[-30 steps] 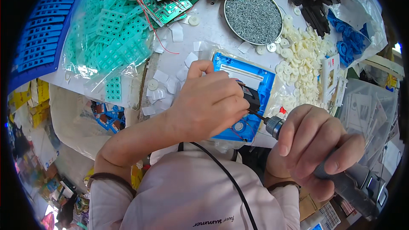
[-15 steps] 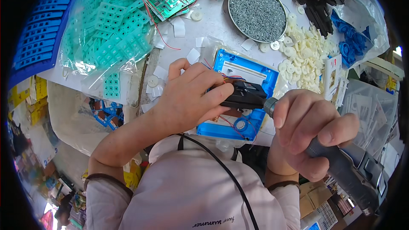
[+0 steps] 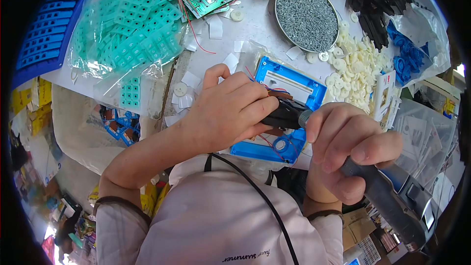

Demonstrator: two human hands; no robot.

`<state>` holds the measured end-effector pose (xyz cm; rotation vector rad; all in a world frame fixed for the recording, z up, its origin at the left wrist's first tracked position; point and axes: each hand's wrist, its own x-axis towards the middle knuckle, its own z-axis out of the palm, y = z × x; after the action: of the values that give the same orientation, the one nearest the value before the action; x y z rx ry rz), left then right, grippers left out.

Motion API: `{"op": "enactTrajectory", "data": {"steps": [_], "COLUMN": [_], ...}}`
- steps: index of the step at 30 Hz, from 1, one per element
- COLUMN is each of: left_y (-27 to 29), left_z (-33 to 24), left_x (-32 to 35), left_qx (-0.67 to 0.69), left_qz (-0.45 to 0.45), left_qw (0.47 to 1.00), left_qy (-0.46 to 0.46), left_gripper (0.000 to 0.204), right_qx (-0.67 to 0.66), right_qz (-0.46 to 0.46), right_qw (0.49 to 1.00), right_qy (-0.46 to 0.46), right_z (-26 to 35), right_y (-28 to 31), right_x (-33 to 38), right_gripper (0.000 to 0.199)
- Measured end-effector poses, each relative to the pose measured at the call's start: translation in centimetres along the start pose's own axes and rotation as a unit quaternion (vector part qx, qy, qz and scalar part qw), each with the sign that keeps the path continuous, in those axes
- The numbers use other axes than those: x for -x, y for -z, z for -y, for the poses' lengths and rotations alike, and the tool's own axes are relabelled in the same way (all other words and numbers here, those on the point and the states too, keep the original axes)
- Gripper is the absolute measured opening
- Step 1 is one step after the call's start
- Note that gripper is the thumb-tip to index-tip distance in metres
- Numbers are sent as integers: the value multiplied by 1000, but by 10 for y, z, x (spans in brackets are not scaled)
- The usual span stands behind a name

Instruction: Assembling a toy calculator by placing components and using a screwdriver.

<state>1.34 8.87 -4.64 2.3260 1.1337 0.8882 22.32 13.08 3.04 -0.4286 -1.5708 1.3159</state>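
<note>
My left hand is closed round a black plastic part, its fingers curled over the near end. Under that part lies an open blue plastic housing with thin red and blue wires and a small round piece in it. My right hand wraps round a dark electric screwdriver. The grey knurled nose of the screwdriver points left and meets the right end of the black part; its tip is hidden. A brown strip shows beside the black part, partly covered by my fingers.
Beyond the housing stands a round tin of small screws. Cream plastic discs are heaped right of it. Green circuit boards, a clear bag of turquoise keypads and black plastic parts lie around the far side.
My right hand and the screwdriver have moved slightly left, nearer my left hand. The black part has turned a little in my left hand, and the brown strip shows more.
</note>
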Motion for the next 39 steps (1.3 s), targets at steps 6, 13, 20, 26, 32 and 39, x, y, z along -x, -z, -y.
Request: {"op": "enactTrajectory", "data": {"steps": [6,13,20,26,32,39], "left_y": [-3,-7,-8,-8,-8,-7], "left_z": [1,-1,2,6,13,11], "left_x": [1,-3,-4,-3,-4,-14], "left_qx": [6,-30,-37,-3,52,222], "left_qz": [-13,-54,-67,-60,-14,-10], "left_qw": [1000,996,994,996,998,968], "left_qy": [-27,-61,-78,-62,-27,118], "left_gripper": [51,21,15,36,44,37], "right_qx": [16,72,86,37,432,540], "right_qz": [22,73,60,29,-292,53], "right_qw": [1000,995,994,999,832,837], "right_qy": [-5,-1,-10,2,190,-68], "right_z": [2,5,3,16,57,4], "right_y": [-5,-11,-22,8,8,15], "right_x": [-5,-14,-10,-8,15,34], "right_gripper": [36,36,38,63,79,50]}}
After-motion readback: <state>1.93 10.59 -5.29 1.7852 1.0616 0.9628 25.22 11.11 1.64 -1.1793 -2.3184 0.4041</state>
